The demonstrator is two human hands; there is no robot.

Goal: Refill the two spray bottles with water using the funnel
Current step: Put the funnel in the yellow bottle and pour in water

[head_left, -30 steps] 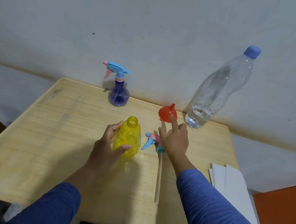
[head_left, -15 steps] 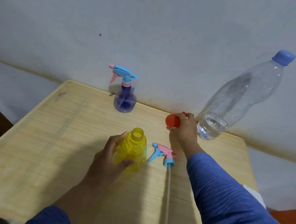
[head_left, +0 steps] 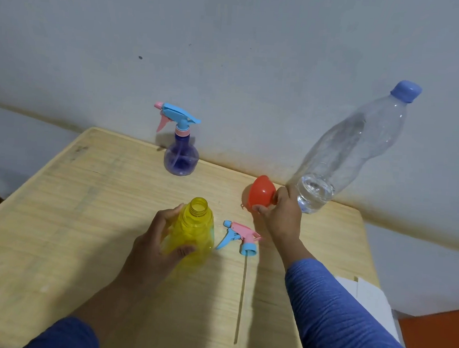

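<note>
My left hand (head_left: pixel 154 246) grips the open yellow spray bottle (head_left: pixel 195 230), which stands upright mid-table with its neck uncovered. Its pink and blue spray head (head_left: pixel 241 236) lies on the wood just right of it, dip tube trailing toward me. My right hand (head_left: pixel 281 214) holds the red funnel (head_left: pixel 261 191) lifted off the table, its wide mouth tilted left. A purple spray bottle (head_left: pixel 181 158) with its blue trigger head on stands at the back by the wall. A large clear water bottle (head_left: pixel 341 154) with a blue cap stands at the back right, water low inside.
The wooden table (head_left: pixel 70 217) abuts a grey wall. White sheets (head_left: pixel 369 295) lie off the table's right edge, beside an orange surface (head_left: pixel 436 343) at the lower right.
My right hand reached from the spray head to the funnel, closed on it and lifted it off the table. My left hand stayed on the yellow bottle.
</note>
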